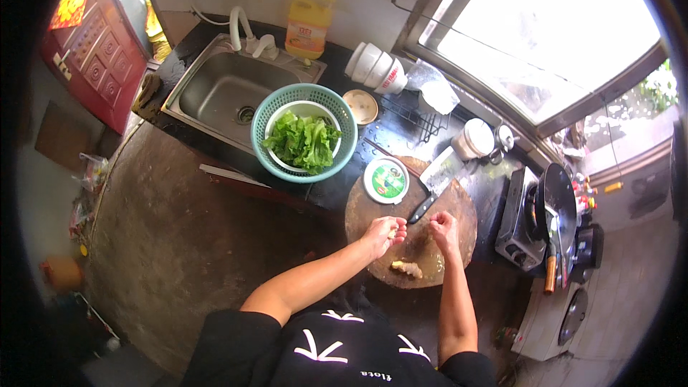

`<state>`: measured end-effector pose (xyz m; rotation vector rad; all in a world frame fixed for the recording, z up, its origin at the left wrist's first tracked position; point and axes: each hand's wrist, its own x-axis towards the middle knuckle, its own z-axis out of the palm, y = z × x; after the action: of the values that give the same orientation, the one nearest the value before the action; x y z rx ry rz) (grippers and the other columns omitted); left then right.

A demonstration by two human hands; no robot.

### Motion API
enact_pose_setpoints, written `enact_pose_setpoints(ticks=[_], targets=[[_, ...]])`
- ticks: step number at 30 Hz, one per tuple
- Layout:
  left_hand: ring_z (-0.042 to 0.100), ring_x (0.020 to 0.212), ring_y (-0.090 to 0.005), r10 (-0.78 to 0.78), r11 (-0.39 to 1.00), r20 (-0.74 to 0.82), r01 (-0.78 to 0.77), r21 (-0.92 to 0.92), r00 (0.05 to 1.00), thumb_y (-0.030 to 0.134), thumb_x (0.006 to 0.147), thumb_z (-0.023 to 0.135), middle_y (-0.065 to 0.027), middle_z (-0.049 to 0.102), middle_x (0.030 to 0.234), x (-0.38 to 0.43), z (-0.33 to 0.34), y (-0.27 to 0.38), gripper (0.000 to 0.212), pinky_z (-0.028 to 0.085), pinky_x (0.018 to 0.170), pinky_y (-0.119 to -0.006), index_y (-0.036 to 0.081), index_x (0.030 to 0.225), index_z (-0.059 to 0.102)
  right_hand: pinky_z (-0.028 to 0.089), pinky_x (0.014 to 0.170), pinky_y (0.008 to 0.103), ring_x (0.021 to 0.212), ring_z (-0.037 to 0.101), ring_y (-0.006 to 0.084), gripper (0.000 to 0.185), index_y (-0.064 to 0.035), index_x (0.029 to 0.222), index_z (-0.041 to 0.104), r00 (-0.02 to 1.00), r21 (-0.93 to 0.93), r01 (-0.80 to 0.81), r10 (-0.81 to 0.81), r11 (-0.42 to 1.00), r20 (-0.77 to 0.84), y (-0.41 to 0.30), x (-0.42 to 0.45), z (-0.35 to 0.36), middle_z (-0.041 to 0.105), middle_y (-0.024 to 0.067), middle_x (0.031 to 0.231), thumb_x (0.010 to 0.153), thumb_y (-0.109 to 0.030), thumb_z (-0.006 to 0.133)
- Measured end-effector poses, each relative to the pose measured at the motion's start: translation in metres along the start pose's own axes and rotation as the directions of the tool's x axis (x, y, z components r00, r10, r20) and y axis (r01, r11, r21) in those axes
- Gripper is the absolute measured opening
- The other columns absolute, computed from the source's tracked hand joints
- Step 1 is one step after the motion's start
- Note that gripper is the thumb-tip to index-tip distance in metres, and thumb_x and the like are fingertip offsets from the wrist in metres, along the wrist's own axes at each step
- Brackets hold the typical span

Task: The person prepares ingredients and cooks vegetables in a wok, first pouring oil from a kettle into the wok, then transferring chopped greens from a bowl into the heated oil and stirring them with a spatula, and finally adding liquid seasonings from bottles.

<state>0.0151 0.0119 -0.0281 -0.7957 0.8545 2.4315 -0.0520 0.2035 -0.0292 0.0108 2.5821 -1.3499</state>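
My left hand (385,234) is curled around a small pale piece, perhaps garlic, above the left part of a round wooden chopping board (465,220). To its right, my right hand (444,228) has its fingers drawn together; whether they pinch anything is too small to tell. A piece of ginger root (407,269) lies near the board's front edge, with small pale bits (440,263) to its right. Beyond my hands rests a cleaver with a black handle (423,208), its wide blade pointing away. A round tub with a green and white lid (386,180) stands at the board's back left.
Left of the board, a green colander (260,151) holds a white bowl of lettuce (306,142) beside the steel sink (215,91). Stacked white bowls (376,67) and a lidded jar (473,138) stand behind. A wok (559,199) sits by the portable stove (518,220) at right.
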Motion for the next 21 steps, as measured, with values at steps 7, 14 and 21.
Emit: enact_pose_setpoints(ticks=[7,14,21], targets=[[0.058,0.064,-0.0189,-0.073,0.965,-0.007,0.069,-0.253,0.997,0.015,0.085,0.044,-0.0081,0.060,0.075,-0.002,-0.034,0.023,0.012,0.047,0.053,-0.029,0.008,0.084,0.053,0.044,0.056,0.0229,0.063,0.056,0.0097,0.023,0.0015,0.096,0.064,0.916,0.122,0.213,-0.241,0.969,0.321,-0.145,-0.009,0.062,0.060,0.0024,0.073,0.085,-0.018,0.062],[0.055,0.062,-0.0226,0.149,0.855,-0.258,-0.255,-0.452,0.955,0.015,0.081,0.048,-0.0140,0.059,0.076,-0.067,-0.096,0.072,0.010,0.045,0.051,-0.031,0.006,0.078,0.050,0.049,0.066,0.0360,0.078,0.062,0.0246,0.021,0.0061,0.091,0.061,0.874,0.239,0.168,-0.257,0.956,0.413,-0.165,0.091,0.189,0.061,0.0146,0.079,0.084,-0.013,0.054],[0.051,0.064,-0.0211,0.267,0.745,-0.317,-0.403,-0.532,0.910,0.015,0.080,0.044,-0.0119,0.056,0.076,-0.107,-0.144,0.071,0.013,0.042,0.054,-0.030,0.009,0.069,0.047,0.052,0.058,0.0436,0.066,0.066,0.0345,0.026,0.0059,0.084,0.064,0.981,-0.281,0.007,0.047,0.960,0.186,-0.178,0.143,0.257,0.065,0.0219,0.075,0.081,-0.017,0.052]])
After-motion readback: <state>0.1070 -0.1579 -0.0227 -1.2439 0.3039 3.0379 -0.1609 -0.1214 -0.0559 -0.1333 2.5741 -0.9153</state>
